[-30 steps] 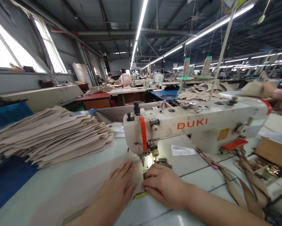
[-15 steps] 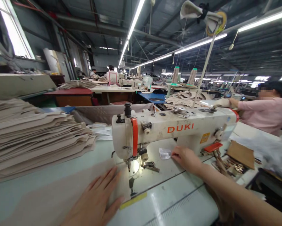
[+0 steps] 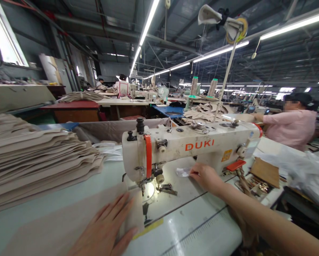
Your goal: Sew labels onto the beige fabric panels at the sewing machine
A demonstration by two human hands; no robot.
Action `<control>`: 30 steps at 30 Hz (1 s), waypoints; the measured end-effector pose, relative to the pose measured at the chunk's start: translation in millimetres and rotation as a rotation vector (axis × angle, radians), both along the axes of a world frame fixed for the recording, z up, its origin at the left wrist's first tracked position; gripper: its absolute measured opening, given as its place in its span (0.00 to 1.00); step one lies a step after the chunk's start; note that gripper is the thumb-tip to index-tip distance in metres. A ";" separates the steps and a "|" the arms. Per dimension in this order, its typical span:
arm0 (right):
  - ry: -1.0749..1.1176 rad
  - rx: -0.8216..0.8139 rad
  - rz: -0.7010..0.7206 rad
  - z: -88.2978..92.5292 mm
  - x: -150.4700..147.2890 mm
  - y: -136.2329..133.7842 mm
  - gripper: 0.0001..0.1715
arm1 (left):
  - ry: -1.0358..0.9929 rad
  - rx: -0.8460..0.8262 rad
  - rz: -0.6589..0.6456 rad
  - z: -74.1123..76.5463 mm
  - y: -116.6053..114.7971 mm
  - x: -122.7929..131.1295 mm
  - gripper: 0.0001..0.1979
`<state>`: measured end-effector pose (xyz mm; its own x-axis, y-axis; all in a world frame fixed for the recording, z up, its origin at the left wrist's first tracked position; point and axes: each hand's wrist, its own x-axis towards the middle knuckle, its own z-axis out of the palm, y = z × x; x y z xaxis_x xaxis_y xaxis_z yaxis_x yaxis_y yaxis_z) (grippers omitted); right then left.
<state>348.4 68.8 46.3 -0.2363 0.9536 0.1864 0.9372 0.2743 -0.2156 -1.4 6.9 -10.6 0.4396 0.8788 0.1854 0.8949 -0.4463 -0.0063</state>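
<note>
My left hand [image 3: 106,222] lies flat with fingers spread on a beige fabric panel [image 3: 60,217], whose right edge reaches up to the needle area of a white sewing machine [image 3: 170,145]. Under the machine's arm, my right hand [image 3: 206,177] pinches the right end of a small whitish translucent label [image 3: 184,172], which rests on or just above the metal bed. A metal guide attachment [image 3: 168,188] sits on the bed between the needle and the label. Light shines on the round needle plate [image 3: 149,190].
A tall stack of beige fabric pieces [image 3: 42,160] stands at the left. White strips [image 3: 108,151] lie behind the machine. On the right are a box of metal parts [image 3: 260,186], brown cardboard [image 3: 264,172] and clear plastic [image 3: 306,170]. A co-worker in pink [image 3: 292,128] sits beyond.
The camera view has shifted slightly, so the scene appears farther left. My right hand keeps its pinch on the label, which now looks flatter. My left hand stays on the fabric.
</note>
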 end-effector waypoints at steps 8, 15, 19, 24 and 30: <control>0.109 0.038 0.127 14.8 -19.3 -22.6 0.08 | -0.237 0.258 -0.132 3.7 -9.1 -2.9 0.26; 0.371 -0.050 0.482 8.5 -109.7 -69.1 0.06 | -0.448 0.448 -0.349 32.4 -24.6 19.5 0.14; 0.727 -0.356 0.376 -1.5 -140.2 -60.5 0.05 | -0.542 0.486 -0.328 41.7 -26.6 14.2 0.15; 1.172 -0.810 0.190 -7.9 -130.3 -48.4 0.24 | -0.585 0.487 -0.263 44.4 -25.2 8.0 0.15; 1.327 -0.918 0.174 -18.1 -126.7 -46.0 0.30 | -0.534 0.547 -0.329 41.0 -20.5 6.3 0.13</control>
<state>221.8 22.8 28.2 -0.4929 0.8334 -0.2500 -0.0588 -0.3186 -0.9461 5.0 -13.6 30.4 0.3898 0.4463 0.8055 0.6634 -0.7427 0.0905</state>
